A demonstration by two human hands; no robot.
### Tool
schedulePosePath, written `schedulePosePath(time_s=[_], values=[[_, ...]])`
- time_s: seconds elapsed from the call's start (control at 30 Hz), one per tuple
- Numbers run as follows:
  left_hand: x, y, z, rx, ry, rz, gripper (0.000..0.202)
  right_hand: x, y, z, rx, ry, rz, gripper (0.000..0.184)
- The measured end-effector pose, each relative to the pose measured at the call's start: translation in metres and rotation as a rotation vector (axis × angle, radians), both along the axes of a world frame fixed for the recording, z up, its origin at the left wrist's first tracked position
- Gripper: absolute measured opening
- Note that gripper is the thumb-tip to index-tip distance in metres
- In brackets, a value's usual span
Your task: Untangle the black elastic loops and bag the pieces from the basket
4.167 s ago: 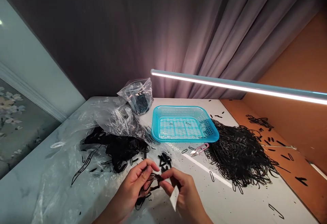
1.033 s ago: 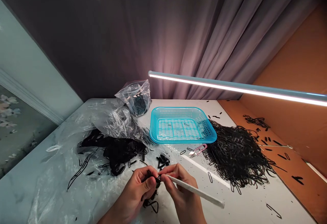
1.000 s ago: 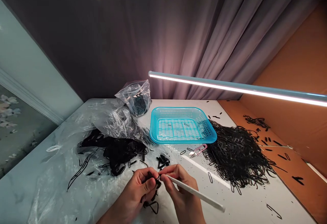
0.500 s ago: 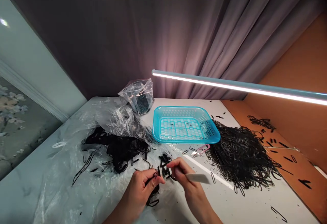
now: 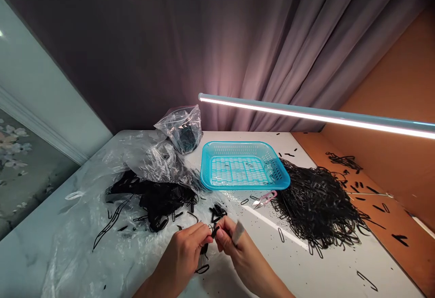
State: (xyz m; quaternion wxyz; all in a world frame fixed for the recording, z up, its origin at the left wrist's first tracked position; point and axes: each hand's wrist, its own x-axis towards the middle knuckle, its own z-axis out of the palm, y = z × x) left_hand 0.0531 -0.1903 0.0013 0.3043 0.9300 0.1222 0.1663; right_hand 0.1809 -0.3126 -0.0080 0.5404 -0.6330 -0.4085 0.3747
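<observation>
My left hand [image 5: 185, 248] is closed in a pinch on a small black piece [image 5: 215, 231] between the two hands. The fingertips of my right hand [image 5: 243, 255] meet the other end of that piece. Tucked in the right hand, a flat pale strip-like tool [image 5: 239, 232] sticks up past the index finger; its kind cannot be made out. Just beyond the fingers lies a small heap of short black pieces [image 5: 217, 212]. Under my left hand a black cord loop [image 5: 203, 269] shows, partly hidden.
A blue plastic basket [image 5: 244, 188] stands behind the hands, with pink thread snips [image 5: 265, 199] before it. To the right spreads a big pile of black cord loops [image 5: 316, 207]. Black material [image 5: 166, 200] lies on plastic sheeting [image 5: 81, 234] at left. A lamp tube [image 5: 306, 113] crosses above.
My right hand has moved left to meet my left hand at the black piece. The pale tool has swung from lying sideways to pointing up.
</observation>
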Motion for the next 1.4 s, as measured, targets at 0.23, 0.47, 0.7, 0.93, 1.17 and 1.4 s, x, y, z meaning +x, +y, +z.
schedulePosePath(time_s=[0.23,0.47,0.7,0.93,1.17,1.4], values=[[-0.002,0.001,-0.011,0.007,-0.024,-0.006,0.025,-0.001,0.004,0.004,0.056,0.028,-0.072,0.038],[0.000,-0.011,-0.005,-0.564,-0.028,0.185,0.040,-0.007,0.005,0.001,0.047,-0.063,-0.207,0.037],[0.004,-0.018,-0.010,-0.952,-0.062,0.367,0.069,-0.023,0.001,-0.011,0.081,-0.024,-0.242,0.036],[0.013,-0.025,-0.005,-1.185,-0.186,0.454,0.052,-0.030,0.004,-0.020,0.133,0.111,-0.243,0.035],[0.009,-0.011,0.011,-1.265,-0.470,0.572,0.037,-0.028,-0.003,-0.024,0.171,0.209,-0.370,0.037],[0.006,-0.004,0.010,-0.579,-0.048,0.191,0.023,-0.024,-0.002,-0.018,0.203,0.288,-0.287,0.035]])
